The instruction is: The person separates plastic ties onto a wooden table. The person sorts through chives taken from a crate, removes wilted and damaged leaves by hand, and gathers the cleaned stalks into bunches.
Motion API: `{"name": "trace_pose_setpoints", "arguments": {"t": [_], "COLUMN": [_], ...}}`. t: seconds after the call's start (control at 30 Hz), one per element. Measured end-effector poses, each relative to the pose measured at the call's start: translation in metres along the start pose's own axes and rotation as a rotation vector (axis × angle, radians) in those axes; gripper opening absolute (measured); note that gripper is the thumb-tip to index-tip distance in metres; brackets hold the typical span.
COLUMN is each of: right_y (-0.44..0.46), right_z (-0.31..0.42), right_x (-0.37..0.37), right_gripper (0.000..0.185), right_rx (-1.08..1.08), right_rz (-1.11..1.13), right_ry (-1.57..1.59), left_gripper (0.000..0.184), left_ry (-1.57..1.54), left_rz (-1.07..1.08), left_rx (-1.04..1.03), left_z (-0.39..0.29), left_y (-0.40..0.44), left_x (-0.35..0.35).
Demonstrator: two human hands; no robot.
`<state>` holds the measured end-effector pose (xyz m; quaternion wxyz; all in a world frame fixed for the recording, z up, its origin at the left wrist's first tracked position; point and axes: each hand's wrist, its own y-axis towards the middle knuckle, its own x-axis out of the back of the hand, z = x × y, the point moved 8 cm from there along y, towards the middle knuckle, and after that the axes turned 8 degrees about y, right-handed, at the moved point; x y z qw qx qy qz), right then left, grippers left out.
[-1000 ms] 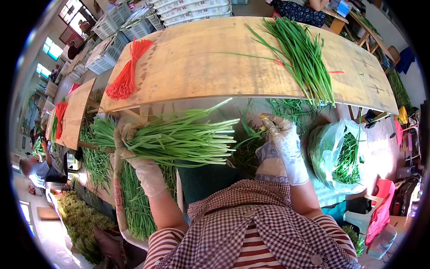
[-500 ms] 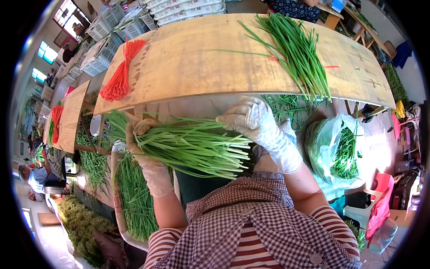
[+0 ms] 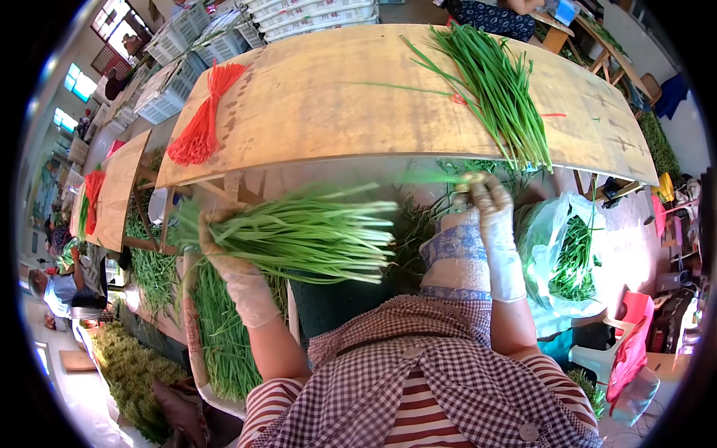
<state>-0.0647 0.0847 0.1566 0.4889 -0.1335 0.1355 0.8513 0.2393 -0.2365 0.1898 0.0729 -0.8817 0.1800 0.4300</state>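
Observation:
My left hand (image 3: 224,257), in a stained whitish glove, is wrapped round a thick bunch of garlic chives (image 3: 314,235), their pale cut ends pointing right. My right hand (image 3: 489,209), gloved too, is raised near the table's front edge, fingers pinched on a thin green chive strand (image 3: 429,178) that trails left and is smeared by motion. On the wooden table (image 3: 321,97) lies a second bunch of chives (image 3: 497,97), with a red tie partly visible under it. A bundle of red ties (image 3: 205,116) rests at the table's left end.
Below my left arm stands a long container of chives (image 3: 228,336). A clear plastic bag (image 3: 534,239) with greens stands at right, by a chair with a red cloth (image 3: 635,328). Cut greens litter the floor. White crates (image 3: 310,19) are stacked behind the table; other people sit farther off.
My right hand has moved right and away from the bunch, drawing a thin strand with it. My left hand and its bunch have shifted slightly left.

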Motion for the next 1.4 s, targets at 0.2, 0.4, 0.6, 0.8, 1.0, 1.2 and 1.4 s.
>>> {"name": "trace_pose_setpoints", "arguments": {"t": [0.2, 0.4, 0.6, 0.8, 1.0, 1.2, 1.4], "right_y": [-0.005, -0.034, -0.035, -0.018, -0.03, 0.053, 0.107], "right_z": [0.021, 0.007, 0.009, 0.039, 0.052, 0.139, 0.115], "right_x": [-0.019, -0.133, -0.076, -0.035, -0.1, -0.004, 0.044], "right_gripper": [0.021, 0.023, 0.023, 0.02, 0.026, 0.033, 0.033], "right_rx": [-0.08, -0.225, -0.182, 0.224, -0.006, 0.292, 0.379], "right_rz": [-0.066, 0.318, 0.258, 0.188, 0.457, -0.26, -0.141], "right_ry": [0.281, 0.043, -0.353, -0.947, -0.703, -0.618, -1.502], "left_gripper": [0.018, 0.027, 0.03, 0.028, 0.027, 0.029, 0.033], "left_ry": [0.116, 0.578, 0.352, 0.416, 0.588, 0.362, 0.082], "left_rz": [0.087, 0.206, 0.179, 0.17, 0.348, 0.003, -0.138], "left_rx": [0.006, 0.079, 0.322, 0.28, 0.143, 0.229, 0.126], "left_z": [0.001, 0.09, 0.108, 0.118, 0.126, 0.071, 0.033], "left_y": [-0.011, -0.054, -0.049, -0.046, -0.057, -0.012, -0.004], "left_x": [-0.013, -0.084, -0.088, -0.087, -0.107, -0.05, -0.007]}}
